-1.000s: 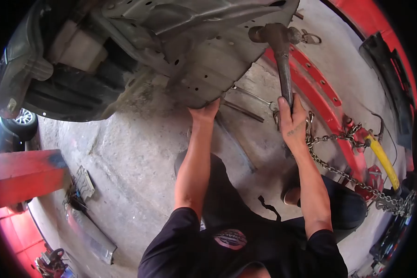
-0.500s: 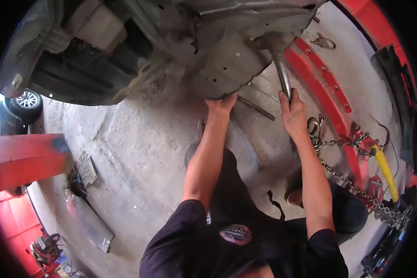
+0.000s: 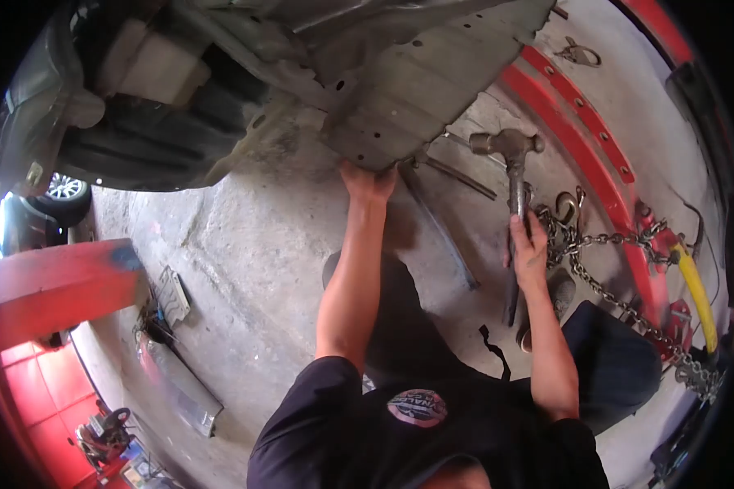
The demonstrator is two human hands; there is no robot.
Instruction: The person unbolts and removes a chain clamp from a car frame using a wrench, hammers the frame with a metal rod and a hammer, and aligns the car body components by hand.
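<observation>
My right hand (image 3: 528,248) is closed around the dark handle of a ball-peen hammer (image 3: 511,155). The hammer stands head up, apart from the grey sheet-metal panel (image 3: 424,90) of a car body. My left hand (image 3: 369,181) reaches up to the panel's lower edge. Its fingers go behind the metal, so whether they grip the edge or something else stays hidden. Several small holes and a bent, uneven edge show on the panel. Left of it hangs a dark wheel-arch liner (image 3: 155,147).
A red beam with holes (image 3: 579,122) runs along the right, with a chain (image 3: 599,285) and a yellow bar (image 3: 697,297) by it. Metal bars (image 3: 461,178) lie on the concrete floor. At left are a red beam end (image 3: 65,281) and a loose panel (image 3: 179,383).
My right hand has drawn the hammer down and away from the panel, where its head was against or close to the metal. My left hand stays at the edge; the view has shifted slightly.
</observation>
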